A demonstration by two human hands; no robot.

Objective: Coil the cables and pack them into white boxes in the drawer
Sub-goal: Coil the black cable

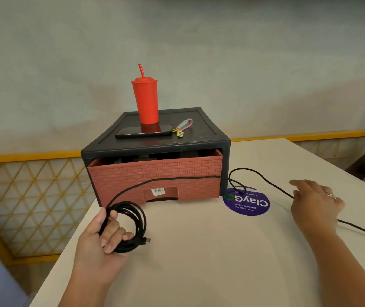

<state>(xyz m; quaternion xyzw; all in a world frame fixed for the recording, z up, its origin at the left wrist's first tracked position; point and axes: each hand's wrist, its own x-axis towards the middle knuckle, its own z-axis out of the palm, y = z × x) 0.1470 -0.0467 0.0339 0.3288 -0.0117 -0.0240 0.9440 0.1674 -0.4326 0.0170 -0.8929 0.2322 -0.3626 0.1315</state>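
Note:
My left hand [101,238] grips a bundle of black cable loops [130,227] just above the table's near left part; a USB plug sticks out of the coil at its lower right. The loose end of the cable [263,177] runs up across the front of the reddish-brown drawer [155,173], loops by the unit's right side and trails off to the right. My right hand [314,204] lies over that strand on the table with fingers stretched out; a ring is on one finger. The drawer sits nearly closed in a black frame [155,147]. No white boxes are visible.
On top of the frame stand a red tumbler with a straw [145,100], a black phone [143,131] and a small pink-green strap [182,127]. A round purple sticker [246,201] lies on the beige table [199,251]. A yellow railing runs behind.

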